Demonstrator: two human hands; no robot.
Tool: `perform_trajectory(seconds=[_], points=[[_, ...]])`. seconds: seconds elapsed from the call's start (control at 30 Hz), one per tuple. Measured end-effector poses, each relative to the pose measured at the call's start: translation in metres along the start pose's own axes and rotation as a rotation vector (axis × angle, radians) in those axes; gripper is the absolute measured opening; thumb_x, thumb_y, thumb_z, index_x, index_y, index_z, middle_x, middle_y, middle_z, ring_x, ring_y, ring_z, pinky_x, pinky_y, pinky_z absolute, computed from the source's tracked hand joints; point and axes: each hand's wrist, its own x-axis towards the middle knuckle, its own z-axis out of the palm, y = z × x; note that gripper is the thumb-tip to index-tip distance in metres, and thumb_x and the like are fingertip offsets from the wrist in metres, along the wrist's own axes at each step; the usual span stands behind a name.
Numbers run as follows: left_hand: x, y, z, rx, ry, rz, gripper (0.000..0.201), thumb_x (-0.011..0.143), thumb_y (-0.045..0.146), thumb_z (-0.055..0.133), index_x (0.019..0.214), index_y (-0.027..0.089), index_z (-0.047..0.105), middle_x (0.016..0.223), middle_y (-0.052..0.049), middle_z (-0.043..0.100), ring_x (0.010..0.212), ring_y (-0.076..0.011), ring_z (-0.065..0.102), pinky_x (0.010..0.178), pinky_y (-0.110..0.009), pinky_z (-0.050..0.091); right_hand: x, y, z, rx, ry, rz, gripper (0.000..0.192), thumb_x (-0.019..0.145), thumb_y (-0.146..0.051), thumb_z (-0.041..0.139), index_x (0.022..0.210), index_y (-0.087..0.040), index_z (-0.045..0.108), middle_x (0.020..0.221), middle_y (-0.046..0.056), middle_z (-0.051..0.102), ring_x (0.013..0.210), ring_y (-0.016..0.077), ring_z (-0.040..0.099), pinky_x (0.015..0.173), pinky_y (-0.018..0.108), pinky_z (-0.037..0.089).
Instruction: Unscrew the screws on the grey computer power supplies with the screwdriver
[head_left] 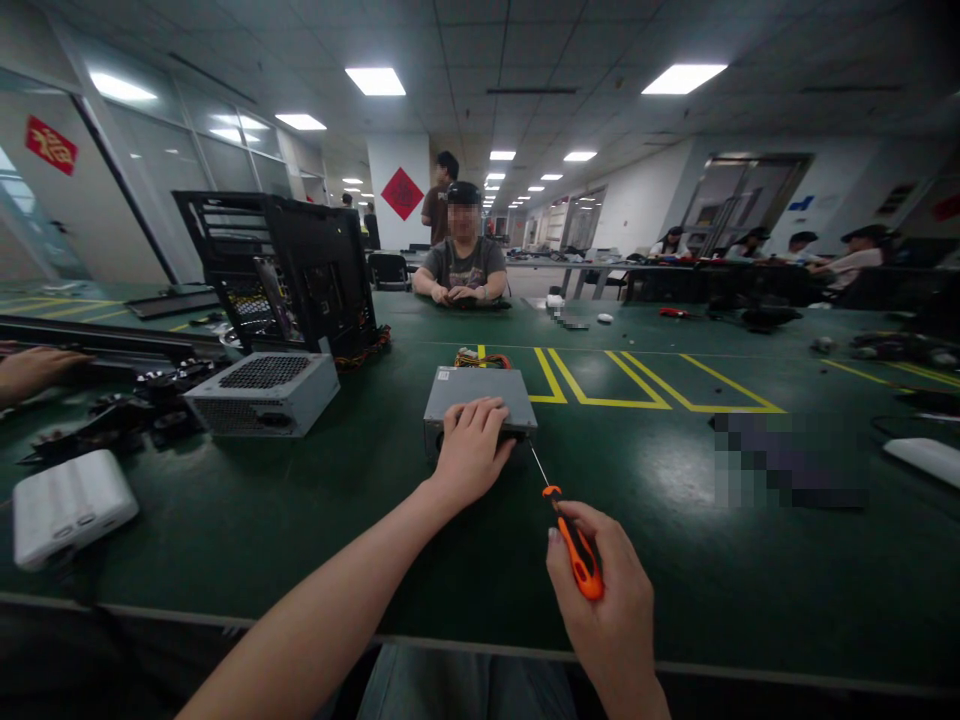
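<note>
A grey metal computer power supply [442, 388] sits on the green table in front of me, with a bundle of coloured cables [486, 361] at its far side. My left hand [472, 445] rests on its top and near edge, fingers stretched out over the casing. In my right hand [611, 580] is a screwdriver [574, 545] with an orange and black handle. Its thin shaft points up and left, and the tip is at the power supply's near right corner. Whether the tip sits in a screw is too small to tell.
To the left stand a second power supply [262, 393] and an open black computer case [300, 270]. A white power bank [73, 508] lies at the near left, close to another person's hand [41, 372]. A person [461, 262] sits across the table [420, 560].
</note>
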Motion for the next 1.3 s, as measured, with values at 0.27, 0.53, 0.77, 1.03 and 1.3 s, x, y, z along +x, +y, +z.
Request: perform_trajectory(seconds=[0.27, 0.53, 0.77, 1.03, 1.3], points=[[0.0, -0.002, -0.011, -0.055, -0.011, 0.028, 0.029, 0.089, 0.03, 0.041, 0.115, 0.021, 0.049, 0.126, -0.004, 0.052, 0.119, -0.0181, 0.043, 0.098, -0.036, 0.031, 0.0, 0.002, -0.001, -0.007, -0.012, -0.03, 0.013, 0.081, -0.023, 0.052, 0.093, -0.019, 0.053, 0.081, 0.003, 0.053, 0.074, 0.0165, 0.049, 0.066, 0.031, 0.042], [0.006, -0.037, -0.019, -0.072, 0.152, -0.227, 0.031, 0.089, 0.033, 0.039, 0.113, 0.022, 0.055, 0.127, -0.005, 0.052, 0.119, -0.0218, 0.045, 0.102, -0.041, 0.029, -0.003, 0.002, -0.002, 0.057, -0.023, 0.135, 0.021, 0.086, -0.033, 0.044, 0.101, -0.019, 0.052, 0.081, 0.003, 0.059, 0.066, 0.0135, 0.056, 0.058, 0.025, 0.044], [0.012, -0.065, -0.002, -0.638, 0.058, -0.707, 0.056, 0.078, 0.035, 0.053, 0.13, 0.017, 0.043, 0.132, -0.01, 0.047, 0.119, -0.0237, 0.046, 0.101, -0.036, 0.033, -0.004, 0.003, -0.001, 0.034, 0.013, 0.079, 0.015, 0.081, -0.027, 0.053, 0.094, -0.019, 0.053, 0.08, 0.002, 0.057, 0.07, 0.014, 0.055, 0.064, 0.027, 0.044], [0.008, -0.067, 0.002, -0.784, 0.041, -0.771, 0.065, 0.075, 0.038, 0.057, 0.134, 0.021, 0.038, 0.139, -0.007, 0.04, 0.124, -0.025, 0.041, 0.103, -0.037, 0.031, 0.0, 0.002, -0.004, 0.029, 0.023, -0.014, 0.013, 0.083, -0.022, 0.05, 0.094, -0.019, 0.056, 0.078, 0.002, 0.054, 0.071, 0.0151, 0.049, 0.065, 0.03, 0.04], [0.005, -0.069, 0.001, -0.743, -0.019, -0.687, 0.065, 0.077, 0.038, 0.054, 0.136, 0.019, 0.034, 0.14, -0.009, 0.037, 0.125, -0.0254, 0.039, 0.104, -0.04, 0.029, -0.008, 0.002, 0.0, 0.064, 0.198, 0.111, 0.022, 0.079, -0.025, 0.057, 0.1, -0.019, 0.053, 0.085, 0.003, 0.055, 0.072, 0.0143, 0.052, 0.065, 0.029, 0.043]])
